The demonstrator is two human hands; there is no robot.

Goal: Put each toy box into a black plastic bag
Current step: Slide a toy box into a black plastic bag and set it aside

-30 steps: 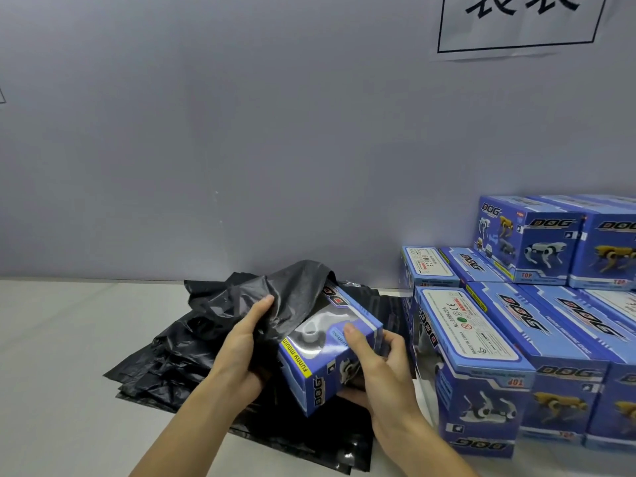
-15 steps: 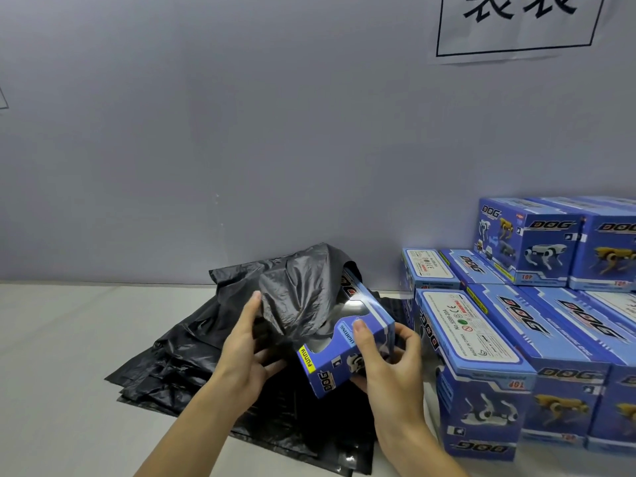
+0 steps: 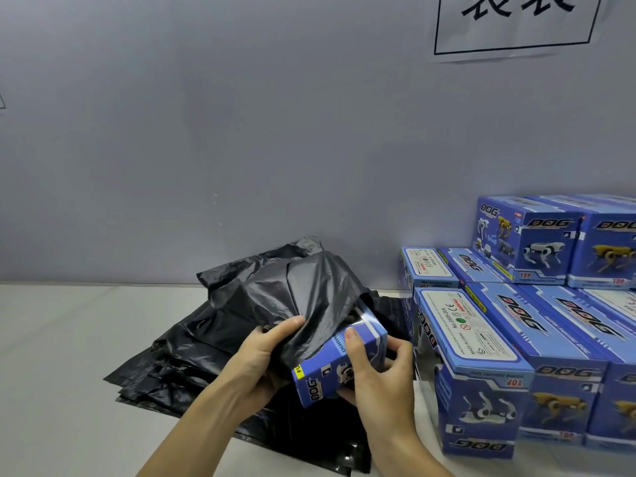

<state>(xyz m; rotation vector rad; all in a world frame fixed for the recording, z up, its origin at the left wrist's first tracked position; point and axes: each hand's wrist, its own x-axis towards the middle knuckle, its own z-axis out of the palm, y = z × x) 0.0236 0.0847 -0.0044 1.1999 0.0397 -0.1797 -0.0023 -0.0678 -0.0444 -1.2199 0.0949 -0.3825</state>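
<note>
A blue toy box (image 3: pixel 327 370) marked DOG is tilted with its far end inside a black plastic bag (image 3: pixel 303 297). My right hand (image 3: pixel 375 376) grips the box's near end, thumb on top and fingers underneath. My left hand (image 3: pixel 261 352) pinches the bag's rim and holds it over the box. About half of the box is hidden under the plastic.
A pile of flat black bags (image 3: pixel 192 366) lies on the white table (image 3: pixel 51 373) under my hands. Several blue DOG boxes (image 3: pixel 481 356) are stacked at the right against the grey wall (image 3: pixel 241 132). A paper sign (image 3: pixel 516 22) hangs top right.
The bag has been drawn further down over the box, covering its window and far half. Both hands shifted slightly right and the box sits deeper inside the bag.
</note>
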